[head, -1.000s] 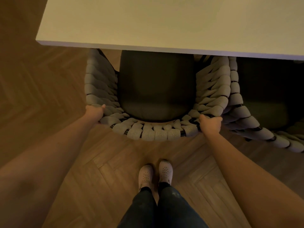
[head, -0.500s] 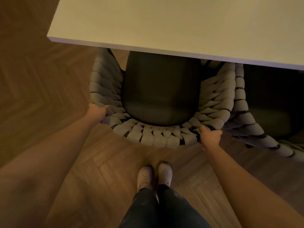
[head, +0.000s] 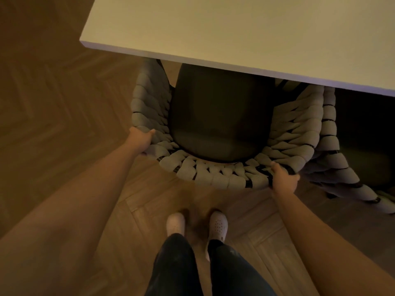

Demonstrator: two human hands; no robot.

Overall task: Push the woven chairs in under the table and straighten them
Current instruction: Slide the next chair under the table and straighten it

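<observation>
Bare floor [head: 53, 107] lies open to your left of the woven chair [head: 213, 178]. On your right a second chair [head: 329, 133] stands just beside it, closing that side. Ahead, the surface [head: 235, 28] overhangs the seat's front. Your shoes [head: 218, 225] stand close behind the curved back.

A wooden floor [head: 53, 103] laid in a herringbone pattern is seen throughout (brown planks, with visible grain), and the whole room is lit dimly by a warm, yellowish light.

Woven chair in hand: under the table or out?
Partly in. Table hides front of the seat cushion; backrest, gripped by left hand and right hand, is outside.
</observation>
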